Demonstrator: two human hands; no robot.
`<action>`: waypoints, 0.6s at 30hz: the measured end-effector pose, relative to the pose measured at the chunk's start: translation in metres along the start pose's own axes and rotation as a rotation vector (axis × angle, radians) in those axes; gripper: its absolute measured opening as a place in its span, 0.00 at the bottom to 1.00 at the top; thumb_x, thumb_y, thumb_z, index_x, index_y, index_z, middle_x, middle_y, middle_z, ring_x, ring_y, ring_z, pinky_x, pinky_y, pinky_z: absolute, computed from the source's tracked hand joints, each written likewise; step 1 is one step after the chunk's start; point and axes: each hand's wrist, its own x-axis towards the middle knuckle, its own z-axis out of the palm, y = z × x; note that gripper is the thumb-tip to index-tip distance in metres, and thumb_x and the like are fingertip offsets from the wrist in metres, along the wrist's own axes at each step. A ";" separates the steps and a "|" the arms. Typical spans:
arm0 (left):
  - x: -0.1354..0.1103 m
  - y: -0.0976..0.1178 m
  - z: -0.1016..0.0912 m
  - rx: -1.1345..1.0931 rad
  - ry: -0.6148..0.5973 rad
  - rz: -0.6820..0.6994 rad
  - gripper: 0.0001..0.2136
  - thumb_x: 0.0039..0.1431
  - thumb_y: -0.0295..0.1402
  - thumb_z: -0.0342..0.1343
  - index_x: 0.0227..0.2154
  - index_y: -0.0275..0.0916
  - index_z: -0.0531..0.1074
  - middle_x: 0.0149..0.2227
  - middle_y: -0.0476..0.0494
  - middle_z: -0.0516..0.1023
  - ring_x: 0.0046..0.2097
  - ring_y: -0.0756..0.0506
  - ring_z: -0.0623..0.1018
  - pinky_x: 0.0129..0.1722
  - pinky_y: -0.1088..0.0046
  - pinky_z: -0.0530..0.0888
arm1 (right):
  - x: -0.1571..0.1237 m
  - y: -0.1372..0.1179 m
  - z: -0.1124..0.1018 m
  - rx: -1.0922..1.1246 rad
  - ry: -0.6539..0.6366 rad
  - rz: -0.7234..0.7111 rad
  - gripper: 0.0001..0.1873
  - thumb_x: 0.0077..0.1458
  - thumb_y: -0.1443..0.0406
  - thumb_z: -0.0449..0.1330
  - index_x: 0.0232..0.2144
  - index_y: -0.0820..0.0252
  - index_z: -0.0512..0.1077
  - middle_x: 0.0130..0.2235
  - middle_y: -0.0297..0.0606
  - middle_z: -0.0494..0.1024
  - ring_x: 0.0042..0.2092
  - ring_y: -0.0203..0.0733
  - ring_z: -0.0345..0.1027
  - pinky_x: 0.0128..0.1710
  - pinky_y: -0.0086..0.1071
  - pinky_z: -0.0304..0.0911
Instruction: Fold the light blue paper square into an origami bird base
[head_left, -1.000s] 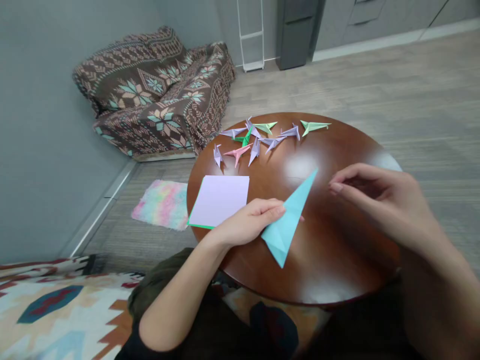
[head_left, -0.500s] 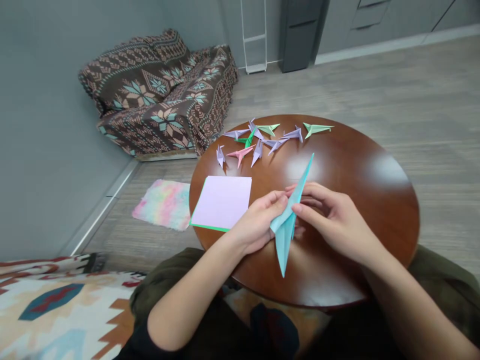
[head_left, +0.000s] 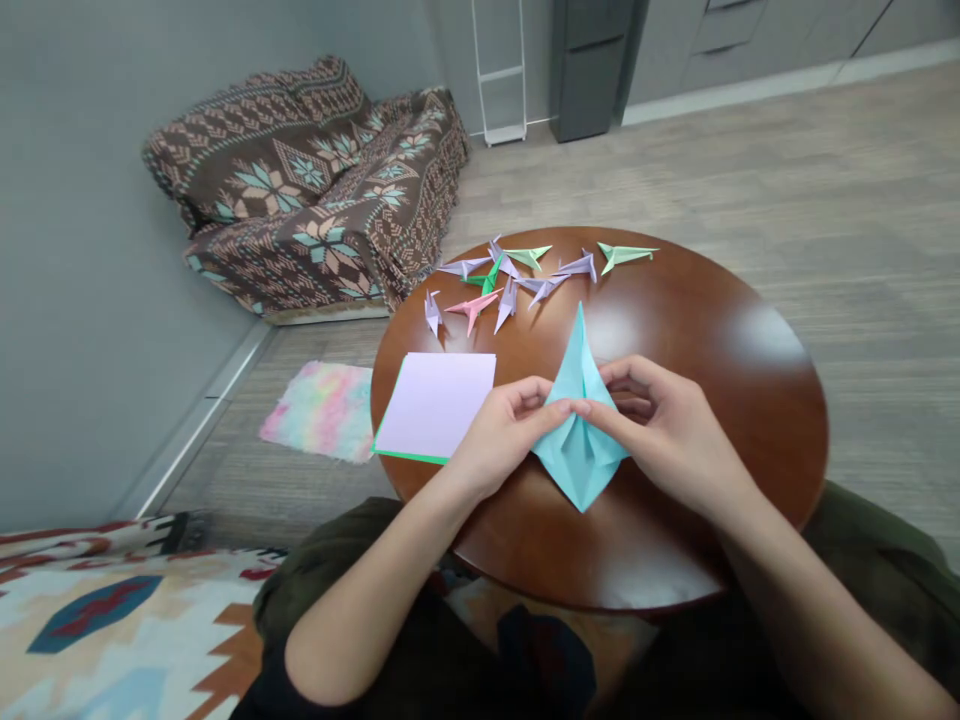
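Observation:
A partly folded sheet of light blue origami paper (head_left: 581, 475) is held between both hands above the round wooden table. Its shape is a diamond, with one long point toward the far side and a shorter point toward me. My left hand (head_left: 517, 420) grips its left side, the thumb pressed on the front near the centre. From the right, my right hand (head_left: 649, 420) pinches it the same way, and the two thumb tips nearly meet over the middle. The fingers behind the paper are partly hidden.
A stack of square paper (head_left: 439, 405), lilac on top with a green edge, lies at the table's left. Several folded paper cranes (head_left: 472, 308) in lilac, pink and green sit along the far side of the table (head_left: 720, 400). A patterned sofa (head_left: 315, 200) stands beyond.
The blue paper was seen nearly edge-on and tilted; now its opened face is turned toward me. My left thumb has moved to the front centre, beside the right thumb.

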 end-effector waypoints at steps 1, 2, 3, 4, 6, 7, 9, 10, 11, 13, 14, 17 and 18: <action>0.000 0.000 -0.001 0.006 0.029 -0.005 0.17 0.50 0.43 0.75 0.32 0.35 0.78 0.32 0.47 0.81 0.33 0.50 0.77 0.38 0.74 0.73 | 0.000 0.001 0.000 -0.015 0.010 0.005 0.16 0.54 0.55 0.73 0.36 0.58 0.75 0.37 0.39 0.84 0.37 0.47 0.79 0.37 0.38 0.73; 0.000 0.001 -0.001 0.023 0.053 -0.008 0.18 0.49 0.42 0.76 0.31 0.35 0.76 0.31 0.48 0.81 0.32 0.50 0.77 0.36 0.74 0.72 | 0.001 0.001 -0.001 -0.029 0.014 0.012 0.17 0.53 0.54 0.73 0.34 0.58 0.74 0.35 0.39 0.83 0.35 0.46 0.77 0.34 0.37 0.71; 0.000 0.001 -0.002 0.045 0.071 -0.010 0.19 0.48 0.42 0.76 0.29 0.34 0.75 0.31 0.48 0.81 0.31 0.50 0.77 0.35 0.75 0.72 | 0.001 0.001 -0.001 -0.040 0.009 0.020 0.17 0.53 0.54 0.73 0.33 0.58 0.73 0.33 0.39 0.82 0.33 0.44 0.75 0.31 0.36 0.69; -0.001 0.002 -0.002 0.066 0.080 -0.014 0.19 0.47 0.43 0.76 0.28 0.34 0.74 0.30 0.48 0.80 0.30 0.51 0.76 0.33 0.76 0.71 | 0.001 0.001 -0.002 -0.047 -0.004 0.030 0.18 0.53 0.53 0.72 0.32 0.58 0.73 0.32 0.39 0.81 0.32 0.43 0.73 0.30 0.34 0.66; -0.002 0.003 -0.003 0.092 0.067 -0.026 0.20 0.48 0.43 0.76 0.27 0.35 0.73 0.29 0.49 0.80 0.29 0.51 0.76 0.32 0.76 0.69 | 0.001 -0.001 -0.003 -0.044 -0.046 0.057 0.18 0.54 0.52 0.72 0.30 0.59 0.72 0.30 0.37 0.79 0.29 0.40 0.69 0.27 0.32 0.61; -0.002 0.003 -0.003 0.098 0.050 -0.032 0.20 0.48 0.43 0.75 0.28 0.35 0.73 0.29 0.49 0.80 0.29 0.51 0.76 0.31 0.76 0.69 | 0.001 -0.002 -0.003 -0.039 -0.069 0.073 0.18 0.54 0.52 0.71 0.30 0.59 0.73 0.28 0.36 0.78 0.28 0.39 0.67 0.25 0.31 0.60; -0.004 0.005 -0.002 0.109 0.011 -0.046 0.19 0.49 0.44 0.75 0.30 0.35 0.73 0.30 0.48 0.80 0.30 0.50 0.76 0.32 0.76 0.70 | 0.001 -0.004 -0.004 -0.031 -0.104 0.096 0.17 0.55 0.53 0.70 0.29 0.60 0.74 0.27 0.36 0.77 0.28 0.39 0.66 0.24 0.31 0.58; -0.004 0.006 -0.002 0.117 -0.005 -0.049 0.19 0.50 0.44 0.74 0.31 0.35 0.74 0.30 0.48 0.80 0.30 0.50 0.76 0.32 0.75 0.70 | 0.001 -0.005 -0.004 -0.028 -0.117 0.099 0.16 0.56 0.54 0.69 0.29 0.60 0.74 0.28 0.36 0.77 0.29 0.39 0.66 0.25 0.31 0.59; -0.005 0.007 -0.001 0.128 -0.016 -0.044 0.19 0.51 0.44 0.74 0.32 0.35 0.75 0.30 0.48 0.80 0.29 0.51 0.75 0.32 0.76 0.70 | 0.001 -0.006 -0.004 -0.025 -0.127 0.098 0.16 0.56 0.54 0.68 0.29 0.61 0.74 0.29 0.37 0.78 0.30 0.40 0.67 0.26 0.31 0.61; -0.005 0.008 0.000 0.150 -0.021 -0.015 0.18 0.54 0.46 0.72 0.31 0.35 0.76 0.27 0.50 0.77 0.28 0.52 0.73 0.30 0.77 0.67 | 0.001 -0.007 -0.004 -0.030 -0.144 0.094 0.16 0.57 0.54 0.68 0.29 0.61 0.75 0.31 0.39 0.80 0.32 0.42 0.70 0.28 0.32 0.63; -0.005 0.009 0.000 0.156 -0.018 0.004 0.18 0.55 0.46 0.71 0.31 0.35 0.76 0.27 0.51 0.76 0.28 0.52 0.72 0.30 0.77 0.66 | 0.001 -0.007 -0.004 -0.028 -0.160 0.098 0.16 0.57 0.54 0.68 0.29 0.61 0.75 0.32 0.39 0.81 0.32 0.43 0.70 0.28 0.32 0.63; -0.004 0.007 0.000 0.168 0.001 0.039 0.17 0.56 0.47 0.70 0.30 0.35 0.78 0.28 0.50 0.76 0.29 0.52 0.71 0.30 0.76 0.67 | 0.001 -0.007 -0.004 0.018 -0.225 0.125 0.15 0.56 0.54 0.69 0.30 0.61 0.77 0.31 0.38 0.81 0.32 0.44 0.72 0.28 0.32 0.64; -0.003 0.006 -0.001 0.168 0.008 0.039 0.17 0.56 0.47 0.70 0.30 0.35 0.78 0.28 0.50 0.77 0.30 0.51 0.72 0.31 0.76 0.67 | 0.001 -0.007 -0.004 0.039 -0.232 0.135 0.15 0.55 0.55 0.70 0.30 0.61 0.78 0.30 0.37 0.81 0.31 0.43 0.71 0.27 0.31 0.63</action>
